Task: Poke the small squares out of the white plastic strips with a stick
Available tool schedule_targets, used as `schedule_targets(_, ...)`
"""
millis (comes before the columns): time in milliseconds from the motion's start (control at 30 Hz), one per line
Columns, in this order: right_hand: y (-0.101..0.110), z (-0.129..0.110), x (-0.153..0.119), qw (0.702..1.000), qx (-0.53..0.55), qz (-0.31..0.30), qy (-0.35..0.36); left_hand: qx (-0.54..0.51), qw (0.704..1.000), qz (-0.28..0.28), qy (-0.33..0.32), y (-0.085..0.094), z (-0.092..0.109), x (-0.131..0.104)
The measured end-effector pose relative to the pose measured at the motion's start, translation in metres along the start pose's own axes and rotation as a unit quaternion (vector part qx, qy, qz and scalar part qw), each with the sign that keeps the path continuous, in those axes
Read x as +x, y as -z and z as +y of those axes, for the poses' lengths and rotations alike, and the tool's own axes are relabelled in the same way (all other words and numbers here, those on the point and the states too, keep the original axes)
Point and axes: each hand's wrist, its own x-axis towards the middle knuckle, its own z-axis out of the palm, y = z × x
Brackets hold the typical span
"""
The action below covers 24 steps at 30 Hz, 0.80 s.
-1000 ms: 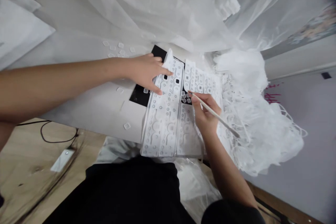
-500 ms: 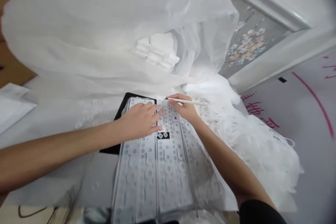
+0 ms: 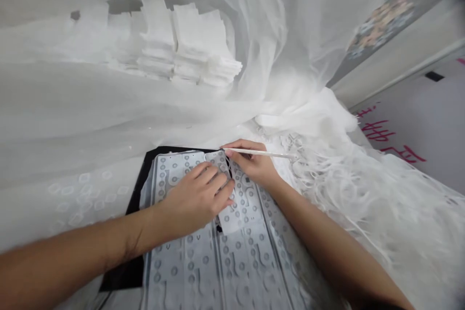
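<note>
My left hand (image 3: 201,196) rests on a grey-white panel (image 3: 198,271) printed with rings and curved lines. Its fingers are bent close together, thumb near the index finger, over a loose patterned strip (image 3: 232,220); the exact grip is partly hidden. Black shows beside the strip near its top. At the panel's far end my right hand (image 3: 254,162) pinches a thin white stick-like tool (image 3: 274,154) with a dark tip. The tool lies nearly level and points left, its tip by the strip's upper edge. Under the panel, a black board (image 3: 123,271) sticks out on the left.
Small clear squarish pieces (image 3: 87,191) lie scattered on the left. To the right spreads a heap of white stringy scraps (image 3: 337,193). White folded stacks (image 3: 192,43) sit behind, amid translucent sheeting (image 3: 269,19). A board with red writing (image 3: 381,131) stands at the right.
My view has come closer. The left hand's spread fingers have drawn together and bent. A black window holding small squares is now mostly covered by the strip. The right hand keeps its tool.
</note>
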Motion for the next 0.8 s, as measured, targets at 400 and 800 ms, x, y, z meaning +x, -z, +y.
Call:
schedule_targets(400,0.0001,0.0009,-0.0003,1.000,-0.008,-0.030,-0.005,-0.030,0.998,0.000,0.056,-0.0033,-0.0003,-0.0023)
schedule_targets(800,-0.0014,0.0073,-0.0008,0.974,-0.148,-0.072,0.153,-0.024,0.998,0.025,0.042,-0.0036,-0.0009,-0.0018)
